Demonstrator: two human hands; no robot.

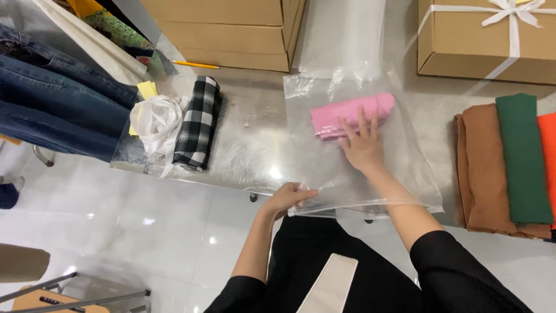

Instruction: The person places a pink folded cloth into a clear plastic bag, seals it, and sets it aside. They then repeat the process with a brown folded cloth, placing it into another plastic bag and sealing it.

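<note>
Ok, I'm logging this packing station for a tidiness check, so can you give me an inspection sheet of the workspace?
Surface: shiny metal table, glare spots, partly covered.
Job's things: clear plastic bag lying flat at the near edge; folded pink cloth inside it.
Clutter: rolled black-and-white checked cloth, tangle of white ribbon, yellow notes, pencil, stack of brown, green and orange folded cloths.
Hands: left hand pinches the bag's open edge; right hand is inside the bag, fingers on the pink cloth.
Cables: nothing seen.
Surroundings: cardboard boxes, ribbon-tied box, hanging jeans, white tiled floor.
</note>
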